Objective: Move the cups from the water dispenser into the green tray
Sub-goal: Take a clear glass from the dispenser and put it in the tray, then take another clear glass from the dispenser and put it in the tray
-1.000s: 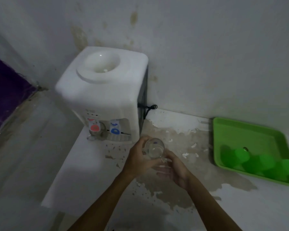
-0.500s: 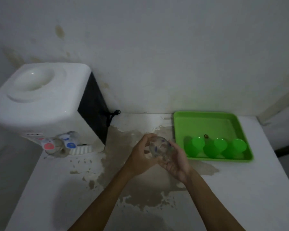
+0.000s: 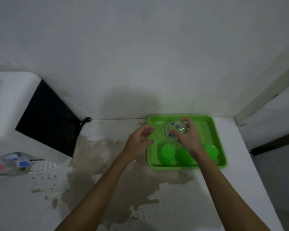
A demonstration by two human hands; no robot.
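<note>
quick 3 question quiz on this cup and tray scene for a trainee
1. True or false: the left hand holds the clear cup.
2. How many green cups show in the green tray?
3. The clear cup is: A) under the dispenser taps B) over the tray C) on the bare counter

Key: 1 false, the right hand holds it; 2 three; 3 B

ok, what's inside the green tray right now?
Three green plastic cups along the green tray's near edge, the middle one partly covered by the right hand, which holds a clear glass cup above.
</note>
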